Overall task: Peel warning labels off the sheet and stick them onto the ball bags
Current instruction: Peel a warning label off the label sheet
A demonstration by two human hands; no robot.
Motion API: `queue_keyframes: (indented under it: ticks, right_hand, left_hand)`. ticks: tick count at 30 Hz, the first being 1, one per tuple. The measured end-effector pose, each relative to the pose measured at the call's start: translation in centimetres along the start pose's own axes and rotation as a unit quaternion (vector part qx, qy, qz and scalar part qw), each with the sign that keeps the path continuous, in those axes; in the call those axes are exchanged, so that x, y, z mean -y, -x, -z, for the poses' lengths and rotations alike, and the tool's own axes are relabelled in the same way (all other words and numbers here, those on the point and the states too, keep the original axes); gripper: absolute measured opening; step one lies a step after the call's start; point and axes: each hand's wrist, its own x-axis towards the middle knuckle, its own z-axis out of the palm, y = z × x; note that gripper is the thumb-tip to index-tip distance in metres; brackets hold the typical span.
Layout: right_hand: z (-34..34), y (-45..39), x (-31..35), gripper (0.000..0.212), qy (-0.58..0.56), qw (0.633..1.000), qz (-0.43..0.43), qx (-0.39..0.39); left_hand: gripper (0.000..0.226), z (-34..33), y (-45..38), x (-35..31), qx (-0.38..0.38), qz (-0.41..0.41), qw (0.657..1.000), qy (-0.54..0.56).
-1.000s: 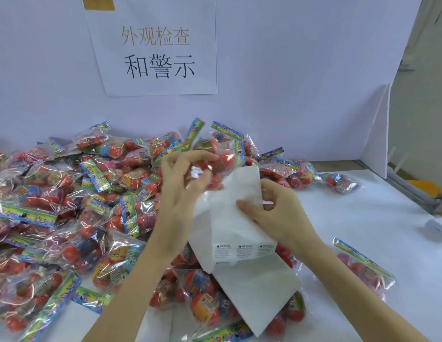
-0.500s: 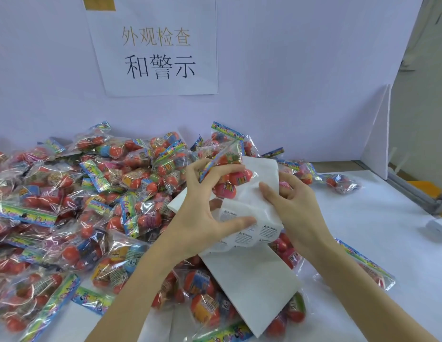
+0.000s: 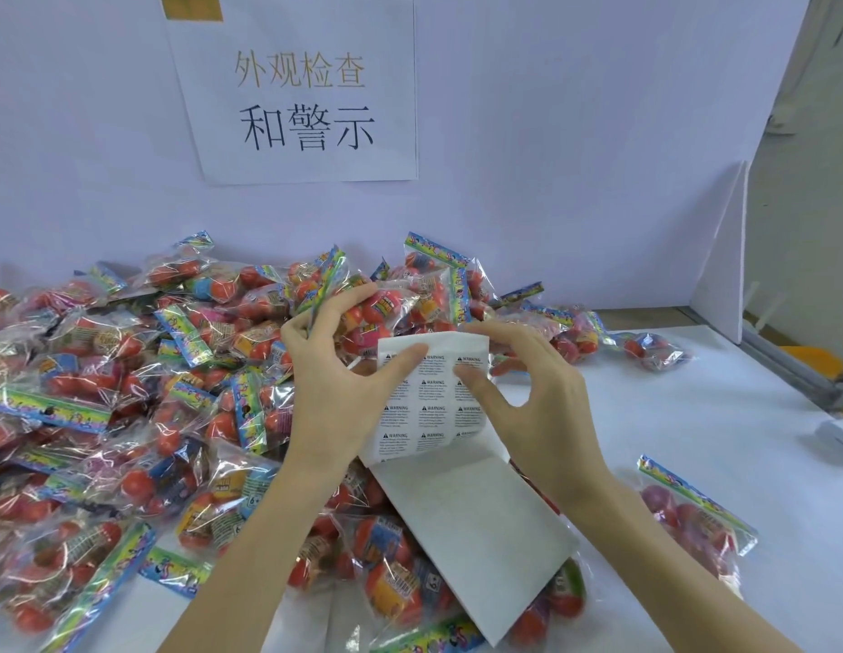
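Note:
A white label sheet (image 3: pixel 431 398) printed with rows of small warning labels is held upright in the middle, its long bare backing (image 3: pixel 476 525) folding down over the bags. My left hand (image 3: pixel 335 393) pinches the sheet's left edge with its thumb and also clasps a clear ball bag (image 3: pixel 386 313) of red and orange balls behind the sheet. My right hand (image 3: pixel 542 407) pinches the sheet's right side, thumb tip on a label in the right column. A big pile of ball bags (image 3: pixel 127 407) fills the left and centre of the table.
A single ball bag (image 3: pixel 692 506) lies at the right by my right forearm, another (image 3: pixel 655 351) at the back right. A paper sign (image 3: pixel 302 87) hangs on the back wall. A white divider panel (image 3: pixel 721 256) stands at the right. The white table (image 3: pixel 692 417) is bare there.
The sheet has been turned up so its printed labels face me. My left hand shifted to its left edge with the bag; my right thumb came onto a label.

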Motion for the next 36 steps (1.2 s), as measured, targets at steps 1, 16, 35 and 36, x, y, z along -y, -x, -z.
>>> queue_keyframes:
  ticks: [1,16,35,36]
  right_hand:
    - [0.0,0.0,-0.1,0.038,-0.008,1.000,-0.005,0.002]
    - [0.7,-0.4,-0.4,0.030,0.021,0.997,0.074,0.010]
    - [1.1,-0.5,-0.1,0.014,0.028,0.987,0.157,-0.015]
    - [1.2,-0.5,-0.1,0.013,0.033,0.985,0.170,-0.023]
  left_hand:
    - [0.067,0.0,0.0,-0.1,0.002,0.004,1.000,-0.005]
    - [0.052,0.4,0.3,-1.5,0.071,-0.215,0.966,-0.125]
    - [0.027,0.6,-0.4,-1.0,0.126,-0.205,0.960,-0.147]
    - [0.028,0.5,-0.4,-1.0,0.127,-0.201,0.960,-0.147]
